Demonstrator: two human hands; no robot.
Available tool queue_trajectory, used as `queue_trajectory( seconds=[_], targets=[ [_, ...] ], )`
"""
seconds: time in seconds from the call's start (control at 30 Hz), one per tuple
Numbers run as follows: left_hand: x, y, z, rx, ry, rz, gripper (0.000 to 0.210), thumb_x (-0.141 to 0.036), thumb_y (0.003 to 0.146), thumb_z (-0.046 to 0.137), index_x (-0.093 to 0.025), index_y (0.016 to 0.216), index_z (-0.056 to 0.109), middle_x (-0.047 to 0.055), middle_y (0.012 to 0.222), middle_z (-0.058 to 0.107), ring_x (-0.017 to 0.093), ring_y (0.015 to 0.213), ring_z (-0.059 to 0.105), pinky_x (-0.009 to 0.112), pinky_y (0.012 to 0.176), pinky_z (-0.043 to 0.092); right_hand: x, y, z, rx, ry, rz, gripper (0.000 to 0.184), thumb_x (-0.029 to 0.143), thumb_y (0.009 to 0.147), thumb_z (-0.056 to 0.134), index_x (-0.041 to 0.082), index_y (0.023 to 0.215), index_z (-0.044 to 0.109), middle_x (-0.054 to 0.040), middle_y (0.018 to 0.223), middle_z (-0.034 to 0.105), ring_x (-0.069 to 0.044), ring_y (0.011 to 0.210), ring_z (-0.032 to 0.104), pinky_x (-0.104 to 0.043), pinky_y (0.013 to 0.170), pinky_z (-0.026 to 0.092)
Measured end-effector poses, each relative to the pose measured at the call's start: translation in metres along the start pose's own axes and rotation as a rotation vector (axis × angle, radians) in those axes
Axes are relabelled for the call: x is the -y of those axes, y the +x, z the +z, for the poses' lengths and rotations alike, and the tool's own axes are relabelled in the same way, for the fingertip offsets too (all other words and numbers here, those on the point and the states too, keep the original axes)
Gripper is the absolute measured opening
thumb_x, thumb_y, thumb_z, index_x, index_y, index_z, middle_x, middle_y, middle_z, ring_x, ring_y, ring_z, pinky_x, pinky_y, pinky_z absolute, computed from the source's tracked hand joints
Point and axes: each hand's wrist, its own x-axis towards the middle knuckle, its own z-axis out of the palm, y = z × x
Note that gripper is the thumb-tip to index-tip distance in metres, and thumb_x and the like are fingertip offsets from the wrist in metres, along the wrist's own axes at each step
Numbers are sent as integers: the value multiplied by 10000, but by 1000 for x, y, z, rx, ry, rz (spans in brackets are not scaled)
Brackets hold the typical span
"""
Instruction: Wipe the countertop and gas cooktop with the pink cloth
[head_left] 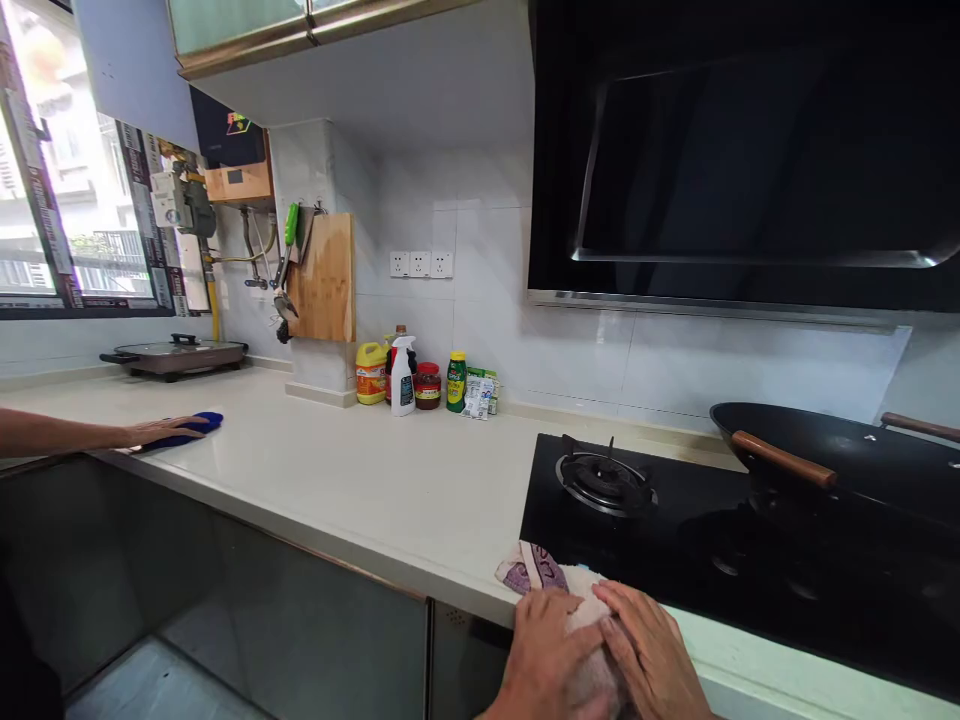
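Both my hands are at the counter's front edge, by the near left corner of the black gas stove (pixel 675 560). Bunched between them is a white and purple cloth (pixel 577 590), with one patterned corner lying on the counter (pixel 360 480). My left hand (pixel 544 645) has its fingers curled over the cloth's left side. From the other side, my right hand (pixel 649 645) presses on it, fingers bent and close to the left ones. The lower part of the cloth is hidden behind the hands.
At the far left, another person's hand (pixel 161 432) lies on a blue cloth (pixel 202 425). A black wok (pixel 840 445) sits on the stove's right side. A spray bottle (pixel 403 380) stands among bottles and jars by the wall. An electric pan (pixel 180 357) is in the back corner.
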Motion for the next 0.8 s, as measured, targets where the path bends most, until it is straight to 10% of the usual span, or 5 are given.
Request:
queue_trajectory(
  seconds=[0.2, 0.43, 0.8],
  targets=[
    [26, 31, -56, -59, -178, -315, 172, -210, 919, 572, -239, 1016, 711, 52, 968, 739, 206, 922, 667, 342, 851, 507, 21, 1, 12, 13, -287, -77, 737, 500, 749, 800, 307, 1422, 570, -120, 1322, 654, -358, 1180, 611, -558, 1022, 468],
    [55, 66, -53, 31, -179, -476, 184, -298, 912, 588, -239, 1009, 733, 38, 974, 749, 211, 921, 668, 365, 894, 489, 79, 32, 38, -76, -469, -50, 820, 430, 608, 893, 281, 1353, 584, -138, 1180, 655, -394, 1075, 585, -618, 1042, 382],
    [70, 63, -53, 57, -149, -564, 196, -330, 896, 595, -228, 974, 742, 56, 1009, 745, 222, 1001, 679, 375, 934, 480, 22, -10, 4, -99, -273, -152, 690, 390, 677, 841, 318, 1309, 572, -88, 1293, 620, -331, 1213, 538, -526, 1105, 353]
  ],
)
